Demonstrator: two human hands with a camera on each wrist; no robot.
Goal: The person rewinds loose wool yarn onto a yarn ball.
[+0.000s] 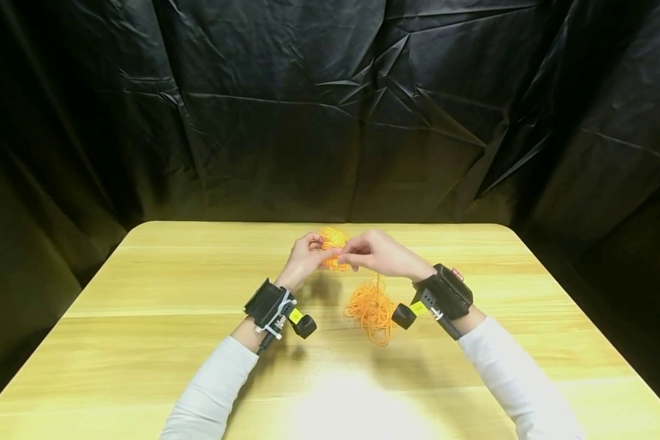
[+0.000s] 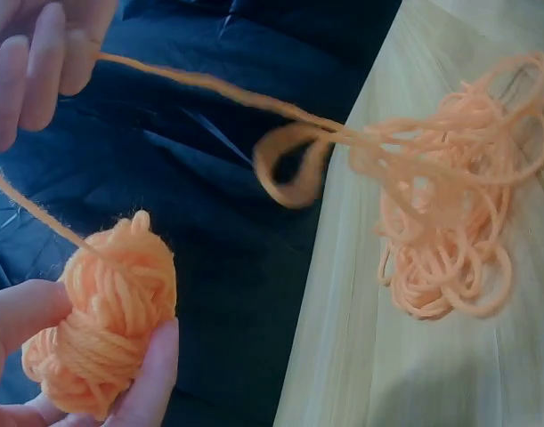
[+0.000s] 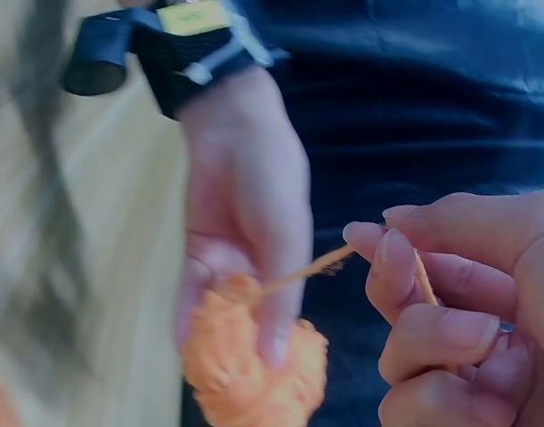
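A small wound ball of orange yarn (image 2: 111,320) sits between the thumb and fingers of my left hand (image 1: 304,260), held above the far part of the table. My right hand (image 1: 382,253) is just to its right and pinches the yarn strand (image 3: 307,269) between thumb and fingertips. That strand runs from the ball to the pinch, then passes through the curled lower fingers. From there it drops to a loose, tangled heap of orange yarn (image 1: 373,308) on the table below. In the left wrist view a loop (image 2: 294,169) hangs off the rising strand.
The light wooden table (image 1: 159,305) has rounded far corners. Black sheeting (image 1: 286,153) hangs behind it and at both sides. Each wrist wears a black strap with a small camera; the right camera (image 1: 403,316) is close beside the yarn heap.
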